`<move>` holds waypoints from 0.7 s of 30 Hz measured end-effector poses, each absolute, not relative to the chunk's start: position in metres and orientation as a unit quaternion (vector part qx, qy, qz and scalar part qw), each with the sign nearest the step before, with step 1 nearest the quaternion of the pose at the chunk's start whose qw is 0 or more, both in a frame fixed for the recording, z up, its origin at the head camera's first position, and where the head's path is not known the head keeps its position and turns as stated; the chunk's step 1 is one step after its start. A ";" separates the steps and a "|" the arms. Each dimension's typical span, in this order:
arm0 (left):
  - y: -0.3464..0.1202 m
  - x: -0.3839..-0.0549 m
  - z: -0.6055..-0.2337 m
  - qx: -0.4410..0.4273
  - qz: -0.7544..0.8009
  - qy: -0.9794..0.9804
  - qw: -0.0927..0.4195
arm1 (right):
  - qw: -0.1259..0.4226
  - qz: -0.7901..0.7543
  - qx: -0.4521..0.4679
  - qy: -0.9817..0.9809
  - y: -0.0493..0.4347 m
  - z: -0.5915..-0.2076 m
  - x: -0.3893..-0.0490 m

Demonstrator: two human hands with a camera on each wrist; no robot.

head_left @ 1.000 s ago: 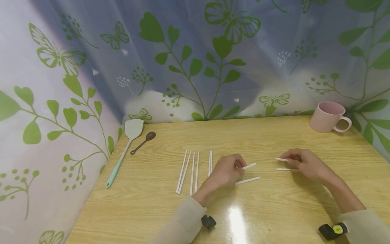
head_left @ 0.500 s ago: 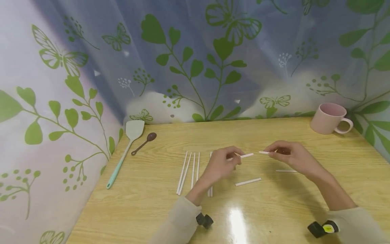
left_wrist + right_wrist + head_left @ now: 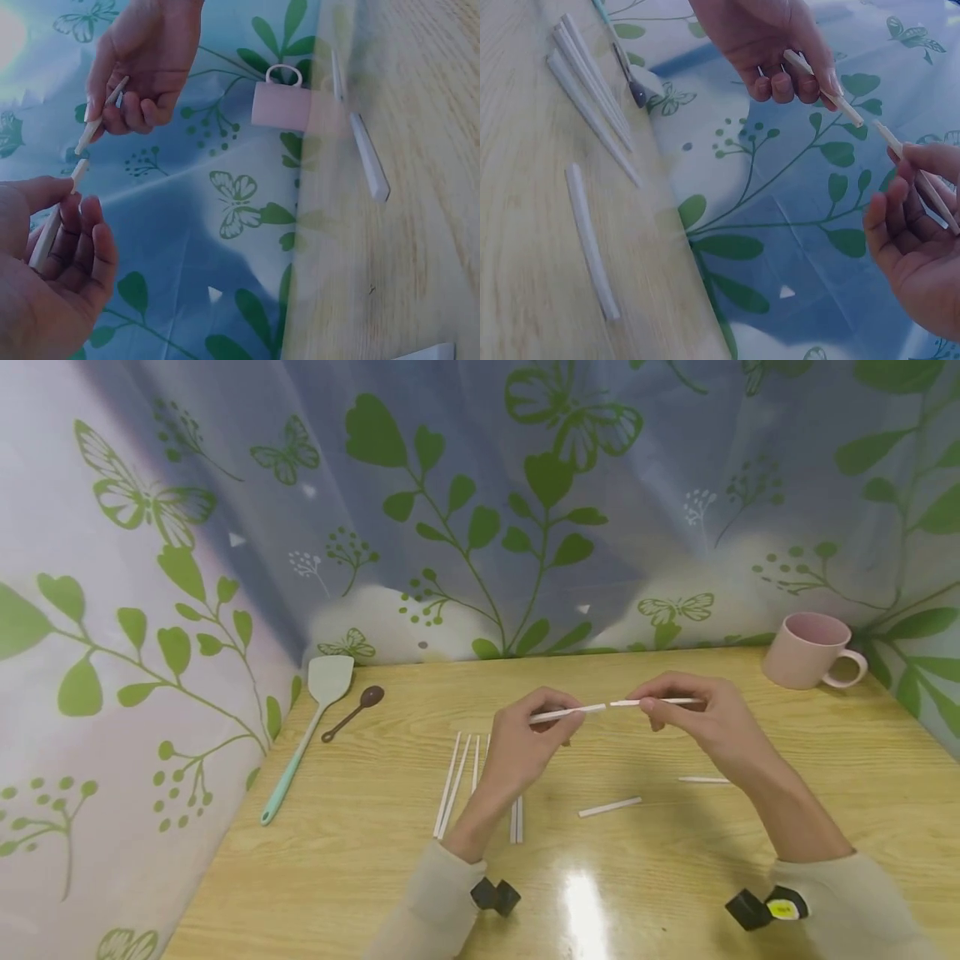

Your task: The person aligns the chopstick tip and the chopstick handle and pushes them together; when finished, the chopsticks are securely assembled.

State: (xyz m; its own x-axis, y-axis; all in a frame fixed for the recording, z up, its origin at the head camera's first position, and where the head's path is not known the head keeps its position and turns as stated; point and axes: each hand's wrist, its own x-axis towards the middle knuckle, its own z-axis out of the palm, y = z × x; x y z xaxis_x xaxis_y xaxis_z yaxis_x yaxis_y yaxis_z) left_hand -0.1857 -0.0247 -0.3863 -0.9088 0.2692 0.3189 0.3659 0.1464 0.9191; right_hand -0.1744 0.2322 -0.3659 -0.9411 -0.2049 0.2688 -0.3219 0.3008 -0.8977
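My left hand [image 3: 517, 745] pinches a short white chopstick piece [image 3: 592, 709] between thumb and fingers, raised above the table. Facing it, my right hand [image 3: 705, 718] pinches a second short chopstick piece [image 3: 624, 702]. The two ends point at each other with a narrow gap between them, also seen in the left wrist view, where the left piece [image 3: 79, 174] is apart from the right piece [image 3: 88, 136]. Below, a loose short chopstick piece [image 3: 610, 807] lies on the table, and another thin piece [image 3: 703, 780] lies partly hidden by the right wrist.
Several long white chopsticks [image 3: 448, 785] lie left of the hands, some partly covered by the left arm. Farther left are a spatula [image 3: 306, 747] and a brown spoon [image 3: 371, 695]. A pink mug [image 3: 802, 652] stands at the back right of the wooden table [image 3: 300, 893], near the patterned curtain.
Both hands have lifted their chopstick pieces off the table and moved away from the body. The right hand has come left, bringing the two ends close together.
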 end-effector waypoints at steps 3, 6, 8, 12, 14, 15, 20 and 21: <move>-0.028 -0.186 -0.384 -0.214 -0.631 -0.744 0.056 | 0.043 0.590 0.202 -0.780 0.226 -0.363 -0.178; -0.029 -0.187 -0.383 -0.224 -0.637 -0.735 0.057 | 0.037 0.610 0.223 -0.759 0.221 -0.362 -0.180; -0.032 -0.187 -0.383 -0.229 -0.639 -0.732 0.054 | 0.035 0.619 0.231 -0.750 0.218 -0.362 -0.181; -0.033 -0.188 -0.385 -0.235 -0.641 -0.729 0.050 | 0.029 0.628 0.237 -0.741 0.215 -0.363 -0.182; -0.033 -0.188 -0.386 -0.237 -0.643 -0.727 0.049 | 0.025 0.626 0.238 -0.742 0.215 -0.363 -0.182; -0.034 -0.188 -0.386 -0.238 -0.643 -0.726 0.049 | 0.022 0.627 0.238 -0.741 0.215 -0.364 -0.183; -0.034 -0.188 -0.388 -0.243 -0.644 -0.725 0.042 | 0.013 0.620 0.238 -0.747 0.216 -0.365 -0.183; -0.034 -0.188 -0.388 -0.243 -0.643 -0.725 0.040 | 0.010 0.619 0.237 -0.748 0.216 -0.365 -0.183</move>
